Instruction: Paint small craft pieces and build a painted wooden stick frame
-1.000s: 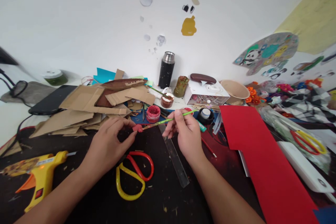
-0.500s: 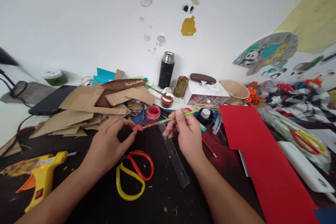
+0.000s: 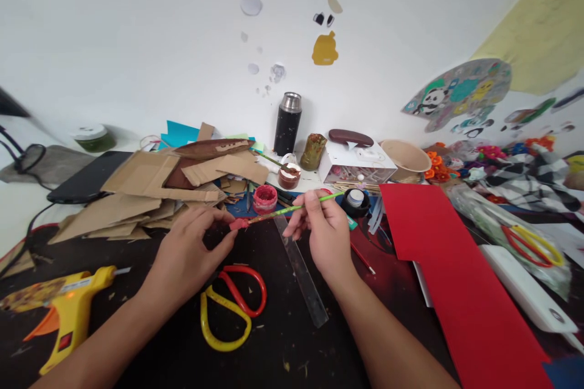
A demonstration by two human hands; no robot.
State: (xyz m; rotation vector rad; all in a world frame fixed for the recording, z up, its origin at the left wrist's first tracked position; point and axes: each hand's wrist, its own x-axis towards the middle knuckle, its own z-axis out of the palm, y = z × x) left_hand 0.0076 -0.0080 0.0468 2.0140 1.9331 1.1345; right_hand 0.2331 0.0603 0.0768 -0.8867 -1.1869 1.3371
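Observation:
Pinched between the fingertips of my left hand (image 3: 194, 246) is a small pinkish-red piece (image 3: 238, 224). My right hand (image 3: 325, 231) grips a green paintbrush (image 3: 285, 211), its tip touching the right side of that piece. Just behind the brush stands an open jar of pinkish-red paint (image 3: 265, 200). A clear ruler (image 3: 303, 276) lies under and between the hands. Scissors with red and yellow handles (image 3: 225, 310) rest on the dark table below my left hand; my left hand hides part of them.
A yellow glue gun (image 3: 75, 304) lies at the left, below stacked cardboard (image 3: 118, 213). Behind are a black flask (image 3: 288, 124), a brown paint jar (image 3: 289, 176) and a white box (image 3: 356, 164). Red card (image 3: 451, 273) and a white device (image 3: 527, 289) lie right.
The camera view has shifted slightly. Both hands keep nearly the same pose, with the brush tip still at the pinkish-red piece.

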